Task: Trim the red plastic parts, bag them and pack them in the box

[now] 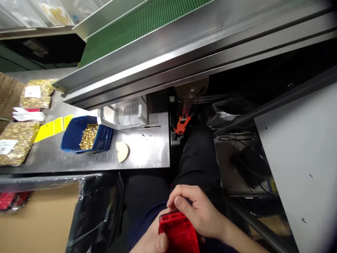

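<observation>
Head view, only cam. Person seated, legs in dark trousers running fwd under the bench.

Red plastic part sits low centre of frame, over the lap, between both hands. Ribbed/moulded top edge faces up; lower end cut off by frame bottom.

Right hand: fingers curled over the part's upper right edge, thumb laid flat along the top rim, so closed round it, gripping. Looks like the steadying/working grip, thumb pressing on the rim.

Left hand: mostly out of frame; thumb pressed on the part's left side, pinching it against fingers hidden underneath. Holds from below, prob. so the top face stays exposed.

Steel bench to the left, well apart from the hands. On it: blue bin with small brass-coloured pieces, open top for easy reach; clear plastic box just behind it; yellow labels beside the bin; bagged brass pieces at far left; white gloves lying unused; small pale disc near the bench front.

Green conveyor belt runs above/behind. Orange-handled tool hangs past the knees, under the conveyor frame.
</observation>
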Tool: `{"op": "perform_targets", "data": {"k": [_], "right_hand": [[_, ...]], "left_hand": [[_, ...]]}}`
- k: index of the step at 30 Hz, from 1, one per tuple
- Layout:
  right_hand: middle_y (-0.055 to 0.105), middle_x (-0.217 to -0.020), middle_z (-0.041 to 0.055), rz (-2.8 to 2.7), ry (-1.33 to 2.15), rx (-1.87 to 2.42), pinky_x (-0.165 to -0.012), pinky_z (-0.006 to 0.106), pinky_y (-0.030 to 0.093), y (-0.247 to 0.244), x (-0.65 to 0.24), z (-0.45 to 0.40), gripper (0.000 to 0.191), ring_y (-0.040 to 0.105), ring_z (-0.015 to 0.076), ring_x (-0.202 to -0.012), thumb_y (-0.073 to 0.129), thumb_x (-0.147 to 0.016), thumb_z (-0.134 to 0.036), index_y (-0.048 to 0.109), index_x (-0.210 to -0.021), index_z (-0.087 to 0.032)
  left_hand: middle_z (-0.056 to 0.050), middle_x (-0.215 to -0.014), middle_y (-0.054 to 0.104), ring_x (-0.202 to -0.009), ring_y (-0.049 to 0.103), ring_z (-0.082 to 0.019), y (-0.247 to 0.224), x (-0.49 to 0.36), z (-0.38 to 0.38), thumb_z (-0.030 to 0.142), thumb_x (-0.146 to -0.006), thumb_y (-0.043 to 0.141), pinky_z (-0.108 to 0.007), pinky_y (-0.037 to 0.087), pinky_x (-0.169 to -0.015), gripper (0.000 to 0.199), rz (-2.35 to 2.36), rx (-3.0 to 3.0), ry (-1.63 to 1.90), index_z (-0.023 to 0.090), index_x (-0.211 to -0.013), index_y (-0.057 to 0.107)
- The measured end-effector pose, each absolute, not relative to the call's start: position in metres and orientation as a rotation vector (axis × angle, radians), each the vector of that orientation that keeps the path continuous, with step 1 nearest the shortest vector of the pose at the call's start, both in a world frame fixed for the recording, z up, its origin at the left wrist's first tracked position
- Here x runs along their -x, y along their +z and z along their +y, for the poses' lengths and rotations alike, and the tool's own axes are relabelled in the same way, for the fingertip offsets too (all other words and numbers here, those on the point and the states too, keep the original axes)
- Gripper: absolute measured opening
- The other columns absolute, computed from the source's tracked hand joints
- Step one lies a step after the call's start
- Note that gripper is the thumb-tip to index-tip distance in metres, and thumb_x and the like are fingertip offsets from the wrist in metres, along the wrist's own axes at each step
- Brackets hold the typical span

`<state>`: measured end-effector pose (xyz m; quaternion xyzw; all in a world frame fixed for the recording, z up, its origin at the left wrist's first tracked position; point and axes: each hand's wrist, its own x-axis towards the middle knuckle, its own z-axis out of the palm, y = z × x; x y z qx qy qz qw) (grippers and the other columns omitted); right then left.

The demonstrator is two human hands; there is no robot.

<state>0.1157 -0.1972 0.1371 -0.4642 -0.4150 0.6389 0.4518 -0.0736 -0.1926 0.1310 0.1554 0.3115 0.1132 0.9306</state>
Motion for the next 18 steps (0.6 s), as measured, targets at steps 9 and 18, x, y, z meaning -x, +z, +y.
{"op": "perform_targets", "data": {"k": [9, 18], "right_hand": [[0.064, -0.074, 0.0, -0.935, 1.434, 1.357, -0.069, 0.024, 0.046, 0.129, -0.088, -0.204, 0.036, 0.061, 0.0121, -0.072, 0.05, -0.106, -0.039, 0.066, -0.081, -0.019], [0.058, -0.067, -0.0005, -0.861, 1.377, 1.451, -0.062, 0.025, 0.041, 0.129, -0.084, -0.207, 0.042, 0.055, 0.0126, -0.065, 0.049, -0.106, -0.042, 0.061, -0.073, -0.019]], "left_hand": [[-0.013, -0.106, 0.078, -0.097, 0.074, -0.035, 0.139, 0.079, -0.184, 0.056, -0.061, 0.093, -0.041, 0.056, -0.087, 0.07, 0.64, -0.266, 0.324, 0.024, -0.121, 0.076], [-0.013, -0.104, 0.075, -0.101, 0.07, -0.037, 0.137, 0.082, -0.185, 0.055, -0.059, 0.094, -0.042, 0.051, -0.088, 0.072, 0.656, -0.215, 0.294, 0.022, -0.121, 0.075]]}}
